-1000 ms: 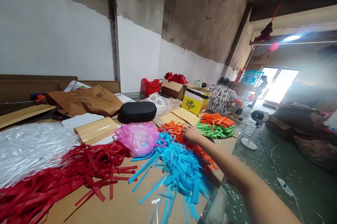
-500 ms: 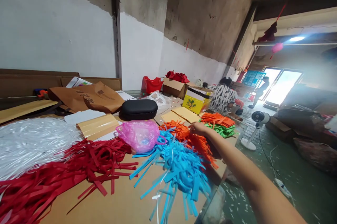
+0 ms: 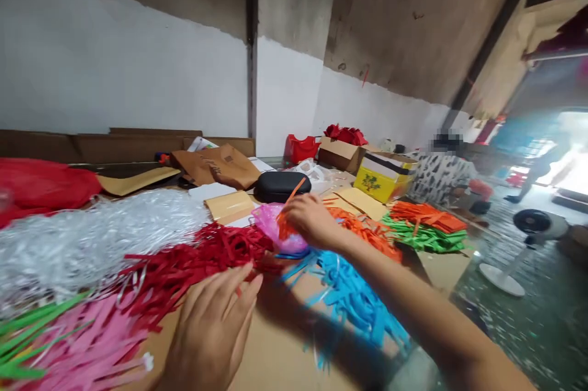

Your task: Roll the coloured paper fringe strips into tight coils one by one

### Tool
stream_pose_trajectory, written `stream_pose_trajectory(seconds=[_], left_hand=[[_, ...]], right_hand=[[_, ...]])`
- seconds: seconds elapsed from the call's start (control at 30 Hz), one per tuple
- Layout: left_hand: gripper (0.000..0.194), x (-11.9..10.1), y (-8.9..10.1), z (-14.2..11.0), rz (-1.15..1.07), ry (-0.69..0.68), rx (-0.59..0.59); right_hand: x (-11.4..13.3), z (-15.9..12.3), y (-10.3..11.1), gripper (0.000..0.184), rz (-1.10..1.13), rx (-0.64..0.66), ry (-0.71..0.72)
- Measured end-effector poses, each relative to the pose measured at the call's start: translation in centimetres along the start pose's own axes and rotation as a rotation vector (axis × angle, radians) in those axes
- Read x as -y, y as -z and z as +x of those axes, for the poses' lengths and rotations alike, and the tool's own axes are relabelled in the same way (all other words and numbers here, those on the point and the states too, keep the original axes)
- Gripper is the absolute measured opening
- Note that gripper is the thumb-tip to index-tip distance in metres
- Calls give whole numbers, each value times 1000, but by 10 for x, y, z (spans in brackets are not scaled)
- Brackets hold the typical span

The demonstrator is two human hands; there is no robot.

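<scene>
My right hand is closed around a few orange strips, held above the pink plastic bag. Lower down, my left hand is over the cardboard with its fingers stretched out and nothing visible in it. Dark red strips lie just beyond the left fingertips. Under my right forearm spreads a pile of blue strips. The remaining orange strips sit behind that forearm. Pink strips and green strips are at the lower left.
White strips fill the left side. A black case and a yellow box stand at the back. Green strips with orange ones on top are stacked at right. A person sits beyond; a fan stands on the floor.
My right hand has left the orange pile and moved left, now carrying orange strips. My left hand has come into view. The view has turned left, showing pink and green strips.
</scene>
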State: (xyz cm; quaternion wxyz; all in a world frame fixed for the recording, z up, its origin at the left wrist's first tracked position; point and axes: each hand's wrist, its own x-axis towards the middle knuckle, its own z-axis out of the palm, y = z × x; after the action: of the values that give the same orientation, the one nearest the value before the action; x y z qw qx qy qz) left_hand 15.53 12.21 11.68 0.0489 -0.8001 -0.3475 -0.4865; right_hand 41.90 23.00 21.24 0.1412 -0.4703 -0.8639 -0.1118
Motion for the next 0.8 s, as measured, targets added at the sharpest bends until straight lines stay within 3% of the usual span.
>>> stream_pose_trajectory(seconds=[0.07,0.13,0.27,0.43,0.5,0.63,0.67,0.7,0.8], left_hand=[[35,2,1,14,256,-108,-52],[24,6,2,19,301,-116,-34],[21,13,5,4,256,-81,28],[22,21,-3,-21,269,74,38],[26,29,-9,-25,268,87,56],[18,47,-11,-20,243,28,17],[18,49,-9,-18,262,-16,5],[19,50,-4,-16,289,-72,-5],[25,45,20,-20,385,-215,29]], right_hand=[[44,-8,-16,15,139,-4,179],[71,-20,-30,12,272,-19,266],[95,-35,-51,11,399,-4,267],[111,-40,-61,10,423,15,256],[120,-48,-63,11,445,-59,204],[159,-81,-90,24,553,-319,-145],[173,-87,-104,24,617,-318,-160],[186,-92,-119,25,697,-245,-78],[223,-89,-163,67,847,-156,-172]])
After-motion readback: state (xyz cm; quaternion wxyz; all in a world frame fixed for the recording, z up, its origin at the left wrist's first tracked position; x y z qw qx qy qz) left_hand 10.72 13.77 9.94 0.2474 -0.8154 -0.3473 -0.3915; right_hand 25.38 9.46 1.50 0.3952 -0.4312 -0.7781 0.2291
